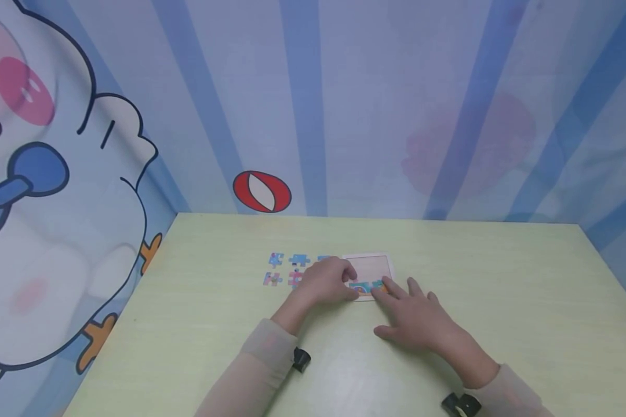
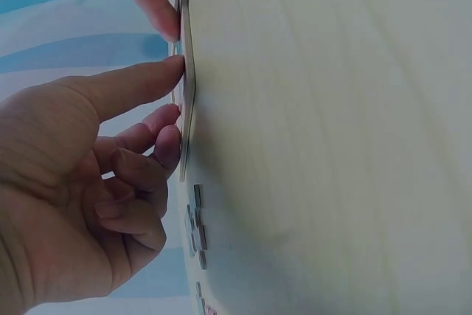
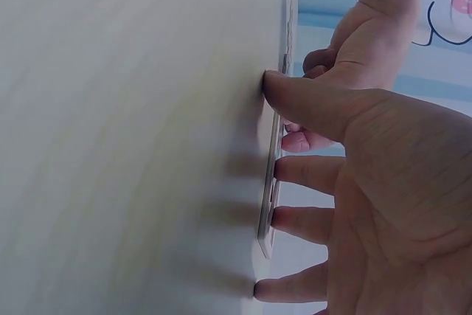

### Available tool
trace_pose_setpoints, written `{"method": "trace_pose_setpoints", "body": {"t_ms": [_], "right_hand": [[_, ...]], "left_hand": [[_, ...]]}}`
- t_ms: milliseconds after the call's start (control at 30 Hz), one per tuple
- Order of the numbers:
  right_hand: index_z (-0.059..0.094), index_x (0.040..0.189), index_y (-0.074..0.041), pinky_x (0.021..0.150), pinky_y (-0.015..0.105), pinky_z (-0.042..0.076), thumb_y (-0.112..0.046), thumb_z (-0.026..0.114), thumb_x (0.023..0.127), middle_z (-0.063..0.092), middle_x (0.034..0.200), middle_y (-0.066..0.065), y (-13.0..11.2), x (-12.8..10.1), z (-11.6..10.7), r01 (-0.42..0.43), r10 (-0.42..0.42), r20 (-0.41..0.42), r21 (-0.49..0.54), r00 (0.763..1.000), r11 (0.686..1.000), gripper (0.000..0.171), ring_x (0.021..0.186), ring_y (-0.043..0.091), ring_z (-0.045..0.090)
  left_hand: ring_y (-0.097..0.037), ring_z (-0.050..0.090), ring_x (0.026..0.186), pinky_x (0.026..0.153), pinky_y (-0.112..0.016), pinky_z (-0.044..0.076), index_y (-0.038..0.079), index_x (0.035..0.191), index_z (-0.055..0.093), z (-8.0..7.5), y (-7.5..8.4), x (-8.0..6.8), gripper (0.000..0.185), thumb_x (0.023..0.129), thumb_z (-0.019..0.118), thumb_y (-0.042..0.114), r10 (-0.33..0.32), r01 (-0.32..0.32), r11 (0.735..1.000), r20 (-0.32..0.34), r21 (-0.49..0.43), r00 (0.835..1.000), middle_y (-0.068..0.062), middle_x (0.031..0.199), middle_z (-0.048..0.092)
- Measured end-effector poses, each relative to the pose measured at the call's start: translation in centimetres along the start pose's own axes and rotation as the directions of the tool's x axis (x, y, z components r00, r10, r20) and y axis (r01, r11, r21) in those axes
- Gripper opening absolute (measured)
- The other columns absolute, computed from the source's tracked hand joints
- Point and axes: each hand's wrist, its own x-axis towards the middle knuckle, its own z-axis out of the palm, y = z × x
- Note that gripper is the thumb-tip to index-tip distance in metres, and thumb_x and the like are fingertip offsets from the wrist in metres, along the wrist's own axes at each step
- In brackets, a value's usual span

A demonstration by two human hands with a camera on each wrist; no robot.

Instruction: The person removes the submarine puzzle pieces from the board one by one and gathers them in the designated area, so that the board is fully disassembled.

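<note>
The left hand (image 1: 326, 282) hides part of the tray (image 1: 370, 267) and loose puzzle pieces (image 1: 299, 260); whether it grasps any, I cannot tell. The right hand (image 1: 418, 317) is released, fingers spread.

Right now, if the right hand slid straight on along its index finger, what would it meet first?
Probably the left hand, just across the tray from the right hand, though height is unclear; the puzzle pieces lie flat beneath that path.
</note>
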Motion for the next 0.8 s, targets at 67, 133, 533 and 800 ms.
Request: {"method": "trace_pose_setpoints", "body": {"t_ms": [67, 133, 533, 800], "right_hand": [[0.046, 0.158, -0.017, 0.096, 0.082, 0.034, -0.052, 0.07, 0.094, 0.035, 0.165, 0.015, 0.01, 0.01, -0.01, 0.0, 0.0, 0.001, 0.001, 1.0, 1.0, 0.077, 0.141, 0.064, 0.031], [0.046, 0.158, -0.017, 0.096, 0.082, 0.035, -0.053, 0.07, 0.094, 0.035, 0.165, 0.015, 0.02, 0.04, -0.01, 0.0, 0.0, 0.002, -0.001, 1.0, 1.0, 0.076, 0.141, 0.063, 0.031], [0.045, 0.158, -0.018, 0.097, 0.082, 0.033, -0.054, 0.069, 0.095, 0.033, 0.166, 0.015, 0.07, 0.17, -0.01, -0.008, 0.007, 0.019, 0.003, 1.0, 1.0, 0.077, 0.142, 0.063, 0.028], [0.046, 0.158, -0.017, 0.096, 0.083, 0.034, -0.052, 0.07, 0.095, 0.034, 0.165, 0.015, 0.13, 0.03, 0.11, 0.004, -0.004, 0.0, 0.006, 1.0, 1.0, 0.076, 0.141, 0.063, 0.03]], "left_hand": [[-0.013, 0.061, 0.091, 0.082, -0.033, 0.051, 0.014, 0.112, 0.076, -0.03, 0.12, -0.06, 0.033, 0.084, 0.087, 0.029, -0.002, 0.002, 1.0, 0.002, -0.005, 1.0, 0.004, 0.101, 0.068], [-0.013, 0.061, 0.091, 0.081, -0.033, 0.051, 0.014, 0.112, 0.076, -0.04, 0.17, -0.09, 0.034, 0.084, 0.087, 0.029, -0.003, 0.003, 1.0, 0.003, -0.007, 1.0, 0.004, 0.101, 0.068], [-0.013, 0.058, 0.089, 0.082, -0.033, 0.049, 0.015, 0.115, 0.073, 0.07, 0.18, -0.17, 0.043, 0.08, 0.087, 0.035, -0.013, 0.012, 1.0, 0.022, 0.013, 1.0, 0.006, 0.102, 0.065], [-0.012, 0.057, 0.087, 0.079, -0.032, 0.048, 0.016, 0.108, 0.066, 0.21, 0.28, -0.08, 0.038, 0.08, 0.089, 0.027, 0.002, -0.002, 1.0, -0.01, -0.022, 1.0, 0.007, 0.097, 0.062]]}}
